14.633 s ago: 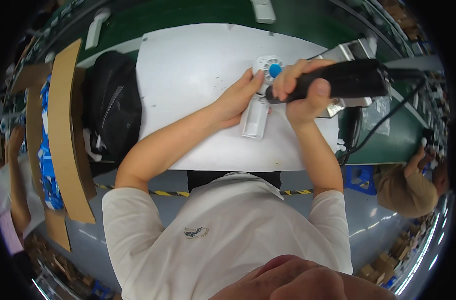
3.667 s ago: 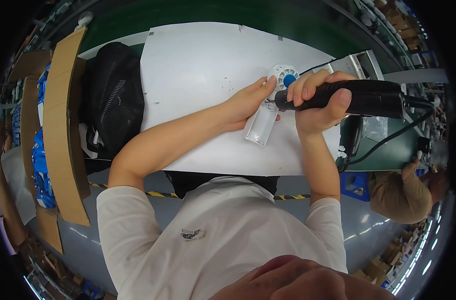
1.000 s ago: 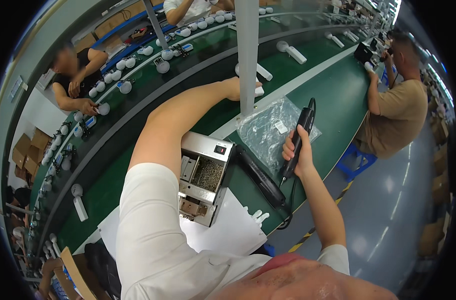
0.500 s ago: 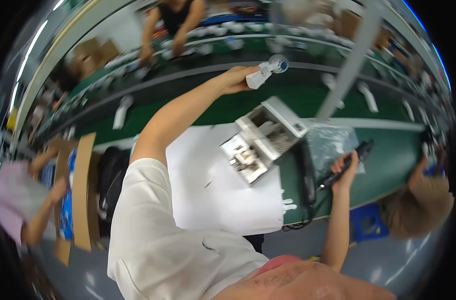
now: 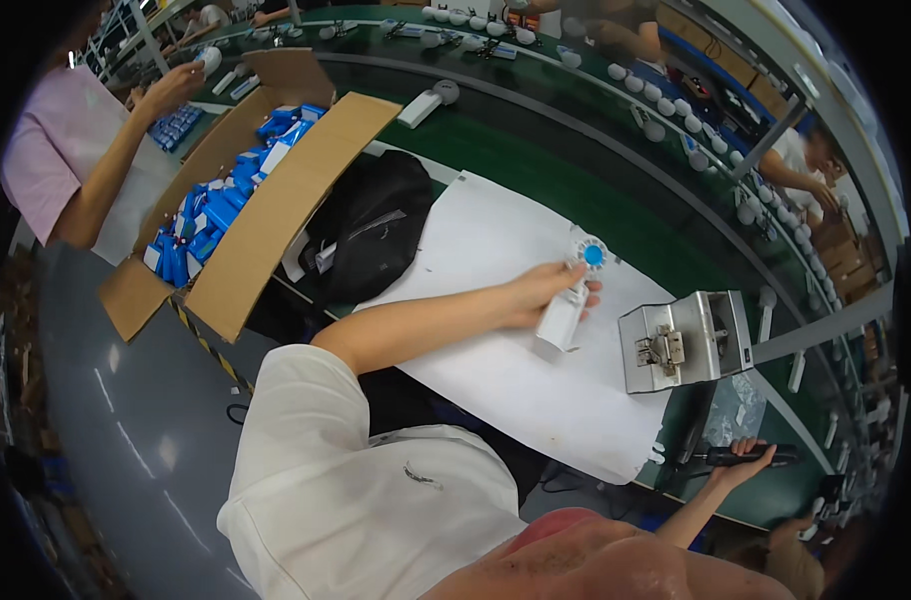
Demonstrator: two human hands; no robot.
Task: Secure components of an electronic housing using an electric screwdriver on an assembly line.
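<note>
My left hand is closed round a white device with a straight handle and a round, ringed head with a blue centre. It is held over the white sheet on the table, head pointing away from me. At the right, my right hand grips a black, pen-shaped electric screwdriver, its tip pointing left. Between the hands stands a grey metal box, probably a screw feeder, with a small metal mechanism on its front plate. My palm hides part of the white handle.
A cardboard carton of blue packs stands at the left, with a black bag beside it. Beyond runs a green conveyor carrying white devices. A clear plastic bag lies by the screwdriver. Co-workers stand around the line.
My left hand has brought the white device back from over the conveyor to above the white sheet. The view has swung left, showing more of the carton. My right hand keeps hold of the screwdriver.
</note>
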